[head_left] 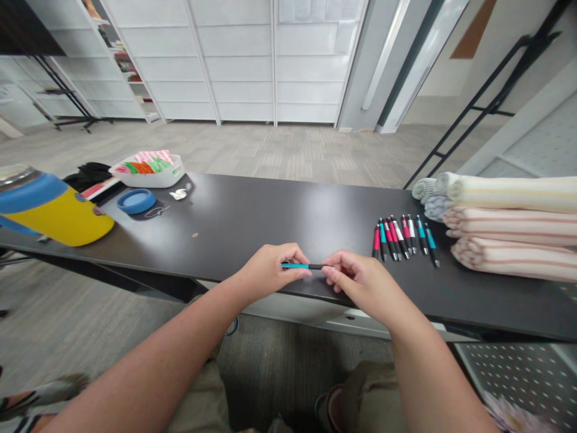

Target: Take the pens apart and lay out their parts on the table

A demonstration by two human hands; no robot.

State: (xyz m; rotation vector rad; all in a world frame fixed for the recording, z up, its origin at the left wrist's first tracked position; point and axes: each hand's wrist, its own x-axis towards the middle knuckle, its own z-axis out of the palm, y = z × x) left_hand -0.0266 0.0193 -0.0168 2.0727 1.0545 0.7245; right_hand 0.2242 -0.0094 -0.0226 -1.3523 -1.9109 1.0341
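A teal and black pen (301,266) lies level between my two hands, just above the front edge of the dark table (252,210). My left hand (274,267) pinches its teal barrel between thumb and fingers. At the black tip end, the thumb and fingertips of my right hand (349,273) close on the pen; its very tip is partly hidden by them. To the right of my right hand, a row of several pens (399,236) in red, teal and white with black grips lies on the table.
Rolled striped towels (518,222) are stacked at the right end. At the left lie a yellow and blue tumbler (58,207), a blue lid (136,201), a white tray (151,175) of colourful packets and a crumpled white scrap (179,193). White cabinets (238,60) stand beyond.
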